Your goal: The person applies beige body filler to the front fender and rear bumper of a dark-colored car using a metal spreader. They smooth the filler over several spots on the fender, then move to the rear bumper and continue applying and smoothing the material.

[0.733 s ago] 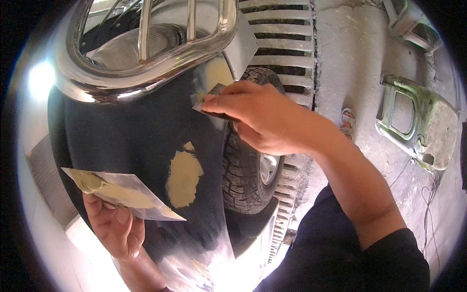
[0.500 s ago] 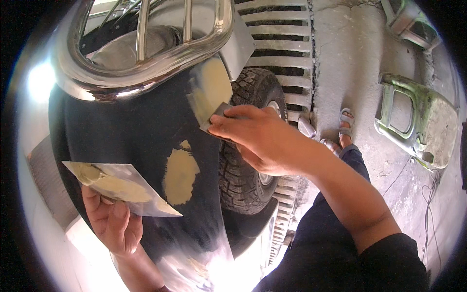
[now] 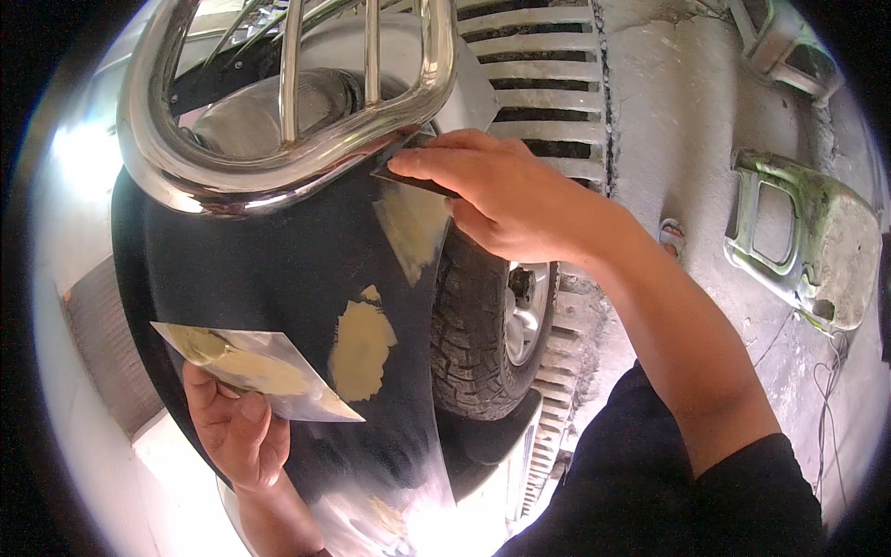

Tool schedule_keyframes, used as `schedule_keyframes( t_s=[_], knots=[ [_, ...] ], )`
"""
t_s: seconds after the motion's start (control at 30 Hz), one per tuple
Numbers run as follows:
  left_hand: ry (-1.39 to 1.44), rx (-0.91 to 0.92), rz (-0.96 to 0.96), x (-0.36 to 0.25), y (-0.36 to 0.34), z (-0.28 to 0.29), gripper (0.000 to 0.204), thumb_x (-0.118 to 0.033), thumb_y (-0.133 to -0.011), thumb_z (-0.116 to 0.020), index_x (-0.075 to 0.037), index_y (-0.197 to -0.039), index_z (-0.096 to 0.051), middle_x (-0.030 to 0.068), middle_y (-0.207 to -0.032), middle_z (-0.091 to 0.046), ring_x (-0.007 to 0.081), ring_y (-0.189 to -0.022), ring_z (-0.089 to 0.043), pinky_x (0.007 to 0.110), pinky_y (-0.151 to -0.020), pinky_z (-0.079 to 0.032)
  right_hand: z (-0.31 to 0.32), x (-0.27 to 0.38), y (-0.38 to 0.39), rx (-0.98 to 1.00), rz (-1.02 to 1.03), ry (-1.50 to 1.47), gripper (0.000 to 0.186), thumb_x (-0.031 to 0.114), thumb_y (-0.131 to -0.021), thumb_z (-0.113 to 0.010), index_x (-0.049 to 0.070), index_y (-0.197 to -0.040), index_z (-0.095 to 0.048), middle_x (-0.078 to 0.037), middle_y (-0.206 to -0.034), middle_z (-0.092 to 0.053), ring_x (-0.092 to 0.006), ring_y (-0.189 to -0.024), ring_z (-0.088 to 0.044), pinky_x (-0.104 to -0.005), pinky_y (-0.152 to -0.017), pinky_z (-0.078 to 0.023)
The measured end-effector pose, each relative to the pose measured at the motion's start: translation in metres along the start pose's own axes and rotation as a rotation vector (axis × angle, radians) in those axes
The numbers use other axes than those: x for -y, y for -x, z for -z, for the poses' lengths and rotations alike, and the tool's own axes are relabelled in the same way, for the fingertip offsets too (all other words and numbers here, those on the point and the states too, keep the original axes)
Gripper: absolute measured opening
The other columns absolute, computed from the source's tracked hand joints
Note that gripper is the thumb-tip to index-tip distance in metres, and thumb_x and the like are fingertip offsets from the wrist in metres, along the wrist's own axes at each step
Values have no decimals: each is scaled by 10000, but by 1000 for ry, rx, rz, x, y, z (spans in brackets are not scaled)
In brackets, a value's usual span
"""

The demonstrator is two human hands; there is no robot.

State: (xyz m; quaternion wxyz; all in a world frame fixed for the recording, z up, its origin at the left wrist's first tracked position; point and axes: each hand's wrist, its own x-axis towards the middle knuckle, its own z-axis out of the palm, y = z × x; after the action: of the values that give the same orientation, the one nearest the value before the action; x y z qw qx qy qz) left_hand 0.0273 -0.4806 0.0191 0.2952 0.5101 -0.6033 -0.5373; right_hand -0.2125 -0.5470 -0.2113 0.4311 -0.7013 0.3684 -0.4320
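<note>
Head view: the left hand is pinching a putty-smeared metal sheet above the dark fender, its long axis sloping down rightward. The right hand is pinching, and mostly hiding, a spreader at the top of the upper putty patch, nearer the chrome bull bar than a moment ago.

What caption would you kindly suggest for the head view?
Left hand holds a paste-smeared plate; right hand holds a scraper at the dark fender.

Blk panel w/ yel patches
</note>
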Motion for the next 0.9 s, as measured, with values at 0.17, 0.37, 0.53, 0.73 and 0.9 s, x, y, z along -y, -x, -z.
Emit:
schedule_keyframes(
  t_s=[0.17,0.37,0.53,0.73,0.9],
  knots=[
    [-48,-149,33,0,5,-4,605,74,-861,-492,-51,-1416,-285,147,-1323,-477,291,-1063,-589,446,-860,-544,-2,4,-12,28,14,4,494,-21,-838,-557,90,-1315,-493,-137,-1270,-551,-313,-1177,-530,-438,-979,-459],
    [-92,-201,9,1,7,-5,618,34,-858,-539,-37,-1415,-281,152,-1309,-488,280,-930,-614,417,-718,-573,-22,10,7,-23,89,-16,482,32,-802,-557,115,-1275,-521,-91,-1171,-611,-297,-1145,-534,-484,-780,-452],
    [-75,-207,26,-1,6,-6,615,22,-858,-545,-34,-1413,-287,159,-1309,-488,281,-958,-609,414,-753,-568,-33,21,35,-49,111,-23,489,46,-796,-591,101,-1277,-518,-73,-1247,-582,-276,-1150,-529,-466,-761,-443],
    [-57,-81,-5,-1,2,-4,599,46,-857,-517,-40,-1409,-297,162,-1315,-485,281,-1140,-558,438,-940,-502,-42,27,69,69,80,27,545,85,-803,-609,133,-1331,-481,-49,-1324,-542,-265,-1211,-484,-457,-814,-417],
    [-83,-62,-17,1,4,2,600,57,-859,-491,-42,-1413,-281,161,-1321,-481,282,-1169,-546,438,-994,-475,-37,22,81,107,98,53,584,75,-795,-616,159,-1353,-465,-32,-1362,-512,-267,-1254,-450,-463,-859,-404]
  ],
)
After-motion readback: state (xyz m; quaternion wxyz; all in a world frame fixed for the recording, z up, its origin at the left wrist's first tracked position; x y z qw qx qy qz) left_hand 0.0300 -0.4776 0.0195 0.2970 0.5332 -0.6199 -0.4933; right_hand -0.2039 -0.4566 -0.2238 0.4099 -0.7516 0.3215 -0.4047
